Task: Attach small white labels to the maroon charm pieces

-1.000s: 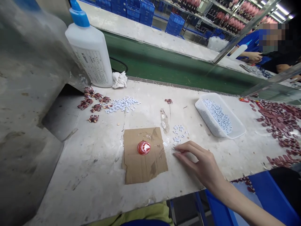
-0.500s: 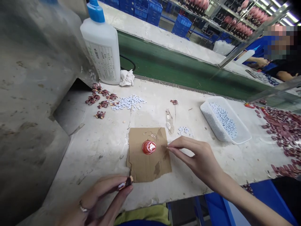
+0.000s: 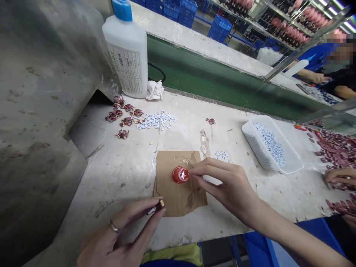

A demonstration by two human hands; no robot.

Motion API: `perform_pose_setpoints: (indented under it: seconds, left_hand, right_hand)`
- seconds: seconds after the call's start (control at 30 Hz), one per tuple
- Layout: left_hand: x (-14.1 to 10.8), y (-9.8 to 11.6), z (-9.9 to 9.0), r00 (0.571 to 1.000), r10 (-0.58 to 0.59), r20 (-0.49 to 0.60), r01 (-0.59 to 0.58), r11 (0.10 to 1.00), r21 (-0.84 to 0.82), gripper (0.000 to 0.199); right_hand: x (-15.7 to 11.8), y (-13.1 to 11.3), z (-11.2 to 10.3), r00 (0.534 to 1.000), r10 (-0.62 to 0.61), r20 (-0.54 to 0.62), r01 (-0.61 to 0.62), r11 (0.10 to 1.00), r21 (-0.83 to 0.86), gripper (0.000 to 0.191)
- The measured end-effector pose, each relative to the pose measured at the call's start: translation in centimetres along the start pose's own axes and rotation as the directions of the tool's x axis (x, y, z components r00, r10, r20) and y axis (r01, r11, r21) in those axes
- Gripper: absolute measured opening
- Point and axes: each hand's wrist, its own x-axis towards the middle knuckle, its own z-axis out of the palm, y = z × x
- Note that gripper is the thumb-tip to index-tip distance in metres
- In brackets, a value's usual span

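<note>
Head view: left hand (image 3: 107,241) pinches dark piece (image 3: 159,206); right hand (image 3: 235,185) at red cap (image 3: 177,175), grip unclear.

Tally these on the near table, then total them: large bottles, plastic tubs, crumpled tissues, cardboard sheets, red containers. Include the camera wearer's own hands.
Large bottle: 1
Plastic tub: 1
Crumpled tissue: 1
Cardboard sheet: 1
Red container: 1
Wearer's hands: 2 (left hand, right hand)
Total: 7
</note>
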Motion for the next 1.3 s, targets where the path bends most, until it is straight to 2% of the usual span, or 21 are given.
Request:
perform_pose_setpoints:
  seconds: [0.13,0.2,0.3,0.4,0.5,0.6,0.87,1.07,1.13,1.2,1.3]
  left_hand:
    - [0.0,0.1,0.4,1.000,-0.010,0.022,0.013,0.994,-0.106,0.016]
    - [0.0,0.3,0.6,0.999,-0.026,0.031,0.030,0.991,-0.128,0.017]
    - [0.2,0.6,0.7,0.996,0.092,0.012,-0.090,0.990,-0.113,0.012]
    - [0.4,0.9,0.8,0.978,0.209,-0.016,-0.209,0.971,-0.117,0.012]
    - [0.3,1.1,0.8,0.972,0.234,-0.007,-0.233,0.968,-0.096,0.013]
    - [0.2,1.1,0.9,0.971,0.238,-0.002,-0.237,0.968,-0.087,0.014]
    - [0.4,1.0,1.1,0.969,0.247,-0.016,-0.247,0.964,-0.101,0.011]
    - [-0.2,0.9,1.0,0.977,0.209,-0.052,-0.213,0.972,-0.095,0.017]
    - [-0.2,0.8,1.0,0.977,0.214,-0.011,-0.214,0.970,-0.113,0.022]
    - [-0.1,0.8,1.2,0.978,0.206,0.039,-0.199,0.971,-0.130,0.021]
    - [0.0,1.2,1.5,0.992,0.124,0.014,-0.120,0.977,-0.175,0.014]
  right_hand:
    - [0.0,0.1,0.1,1.000,0.010,0.025,-0.010,1.000,-0.003,0.016]
    - [-0.1,-0.1,0.0,1.000,-0.005,-0.004,0.005,1.000,0.010,0.016]
    - [-0.7,-0.9,-0.2,0.997,-0.023,-0.073,0.029,0.996,0.087,0.017]
    - [-1.4,-2.3,0.0,0.995,0.024,-0.095,0.000,0.972,0.237,0.018]
    - [-1.9,-3.6,0.7,0.991,0.087,-0.103,-0.041,0.922,0.385,0.018]
    - [-1.8,-4.2,1.5,0.988,0.110,-0.110,-0.047,0.884,0.465,0.015]
    - [-1.4,-4.3,2.0,0.993,0.088,-0.075,-0.046,0.893,0.447,0.014]
    - [-1.9,-4.4,1.5,0.995,-0.079,-0.056,0.090,0.961,0.261,0.023]
    - [-1.9,-4.3,1.3,0.993,-0.115,-0.039,0.121,0.966,0.229,0.024]
    - [-1.9,-4.1,1.2,0.995,-0.101,-0.013,0.101,0.960,0.261,0.023]
    - [-1.6,-3.8,1.3,1.000,0.006,-0.008,-0.003,0.927,0.375,0.021]
